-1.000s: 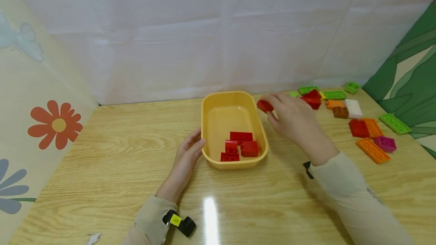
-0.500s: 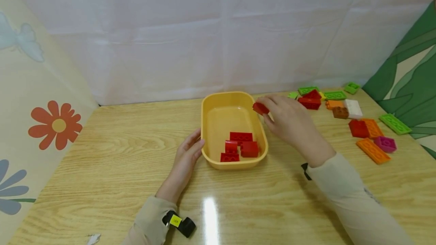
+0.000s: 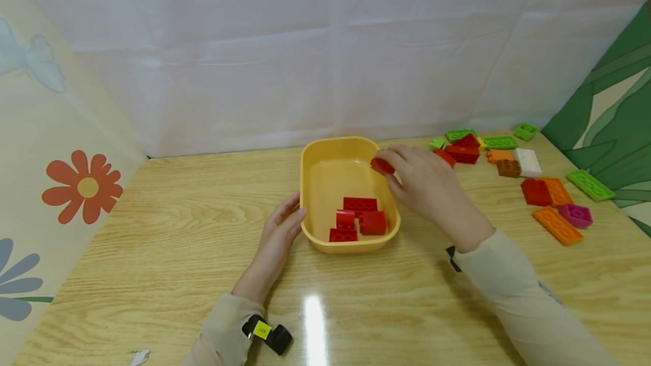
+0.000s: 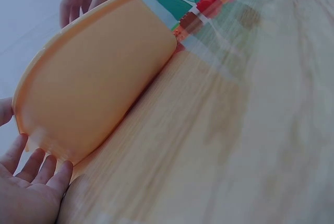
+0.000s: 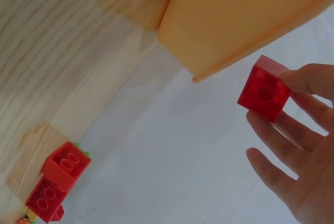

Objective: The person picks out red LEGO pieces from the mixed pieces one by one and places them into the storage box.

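Observation:
A yellow plastic bin (image 3: 312,174) stands on the wooden table with several red toy bricks (image 3: 373,223) at its near end. My left hand (image 3: 278,227) rests against its left side, thumb at the rim, fingertips touching the outer wall (image 4: 99,78) in the left wrist view. Above the bin's far right rim, my right hand (image 3: 424,182) pinches a red brick (image 3: 383,166) between thumb and fingers. The right wrist view shows that brick's hollow underside, with the ring finger and little finger held away from it.
Loose bricks lie on the right: red ones (image 3: 461,155), green plates (image 3: 590,184), orange plates (image 3: 557,225), a brown brick (image 3: 508,168), a white one (image 3: 528,162) and a magenta one (image 3: 576,215). A white cloth (image 3: 234,61) hangs behind the table. A white scrap (image 3: 139,357) lies near the front left.
My right hand has moved left with the red brick, from beside the bin to over its right rim. Another red brick behind the hand has come into view. My left hand has stayed put.

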Demonstrator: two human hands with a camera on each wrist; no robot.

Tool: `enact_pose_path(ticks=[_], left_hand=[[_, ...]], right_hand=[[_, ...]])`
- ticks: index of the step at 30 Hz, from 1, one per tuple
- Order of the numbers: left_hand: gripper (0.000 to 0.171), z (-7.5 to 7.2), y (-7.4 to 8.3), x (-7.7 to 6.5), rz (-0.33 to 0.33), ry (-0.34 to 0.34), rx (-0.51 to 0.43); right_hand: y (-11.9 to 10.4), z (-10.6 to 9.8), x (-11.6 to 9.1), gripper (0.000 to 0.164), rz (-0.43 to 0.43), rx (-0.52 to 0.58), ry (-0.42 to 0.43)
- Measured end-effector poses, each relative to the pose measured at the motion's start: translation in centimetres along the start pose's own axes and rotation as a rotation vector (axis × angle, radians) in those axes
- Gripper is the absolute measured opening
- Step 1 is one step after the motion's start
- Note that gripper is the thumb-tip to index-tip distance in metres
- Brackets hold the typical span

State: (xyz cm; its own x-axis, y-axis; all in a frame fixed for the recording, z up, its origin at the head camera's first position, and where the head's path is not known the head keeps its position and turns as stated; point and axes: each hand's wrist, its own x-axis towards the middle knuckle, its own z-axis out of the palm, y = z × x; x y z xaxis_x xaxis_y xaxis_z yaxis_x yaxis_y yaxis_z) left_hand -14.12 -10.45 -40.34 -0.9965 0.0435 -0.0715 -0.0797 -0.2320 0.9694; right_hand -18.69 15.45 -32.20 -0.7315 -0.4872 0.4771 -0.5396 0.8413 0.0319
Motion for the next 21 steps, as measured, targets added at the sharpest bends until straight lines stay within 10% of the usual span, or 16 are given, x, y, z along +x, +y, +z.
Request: enact_pose_path(ticks=[21], left_hand=[[0.050, -0.1, 0.0, 0.1, -0.003, -0.006, 0.001]], right_hand=[[-1.3, 0.5, 0.1, 0.039, -0.043, 0.055, -0.107]])
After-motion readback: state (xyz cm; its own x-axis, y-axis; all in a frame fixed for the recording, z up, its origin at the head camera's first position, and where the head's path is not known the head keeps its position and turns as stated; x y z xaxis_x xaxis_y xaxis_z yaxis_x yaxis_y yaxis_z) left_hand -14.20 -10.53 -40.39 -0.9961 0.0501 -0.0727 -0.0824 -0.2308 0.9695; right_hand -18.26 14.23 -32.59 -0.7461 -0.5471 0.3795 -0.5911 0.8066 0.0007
